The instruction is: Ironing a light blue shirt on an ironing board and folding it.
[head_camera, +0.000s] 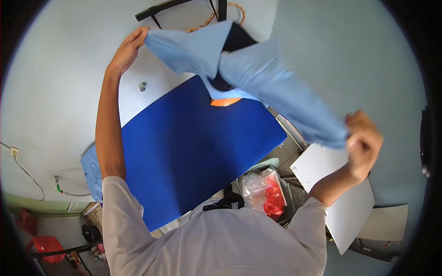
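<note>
A light blue cloth garment with dark patches (252, 69) is stretched in the air between my two hands, over the far part of a blue-topped table (193, 148). My left hand (129, 48), at the upper left, pinches one end of the cloth. At the right and lower down, my right hand (364, 145) grips the other end and looks blurred. Part of an orange object (225, 102) shows on the table just under the garment. Another light blue garment (91, 172) lies at the table's left edge, partly behind my left arm.
Right of the table stands a bin (290, 203) holding clear and red plastic bags (272, 200). White panels (345, 207) are at the right. A dark metal frame (165, 8) and a coiled hose or cord (238, 8) are beyond the garment. A socket (14, 151) is on the left wall.
</note>
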A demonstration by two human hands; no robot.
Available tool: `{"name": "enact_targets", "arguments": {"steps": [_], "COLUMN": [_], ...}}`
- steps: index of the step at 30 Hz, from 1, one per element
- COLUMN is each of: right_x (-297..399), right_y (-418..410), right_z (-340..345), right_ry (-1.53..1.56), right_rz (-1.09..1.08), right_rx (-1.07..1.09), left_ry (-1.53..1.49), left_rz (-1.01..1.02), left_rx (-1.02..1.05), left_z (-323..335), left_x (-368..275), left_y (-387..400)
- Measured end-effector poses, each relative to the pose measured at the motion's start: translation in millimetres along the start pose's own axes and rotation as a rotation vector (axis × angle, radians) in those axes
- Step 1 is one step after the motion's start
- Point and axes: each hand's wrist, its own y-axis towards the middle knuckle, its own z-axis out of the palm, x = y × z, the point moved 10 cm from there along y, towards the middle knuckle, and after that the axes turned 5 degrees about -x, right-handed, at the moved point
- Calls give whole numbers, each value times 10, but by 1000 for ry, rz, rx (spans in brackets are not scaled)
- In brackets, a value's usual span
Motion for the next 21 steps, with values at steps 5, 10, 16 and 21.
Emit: {"name": "enact_targets", "arguments": {"steps": [5, 10, 16, 21], "right_x": [256, 279, 132, 397], "right_y": [-672, -1678, -2947, -3612], "right_z": [1616, 2982, 4545, 5400], "right_ry": [194, 218, 164, 201], "right_rz": [354, 565, 478, 323], "right_rx": [481, 646, 737, 924], "left_ry": [162, -82, -96, 228], "left_rz": [-279, -595, -852, -833], "left_rx": [-36, 140, -24, -221], "left_z": [-445, -799, -1176, -1347], "left_x": [821, 2361, 4148, 4212], "left_y": [-1039, -2303, -3998, -4315]}}
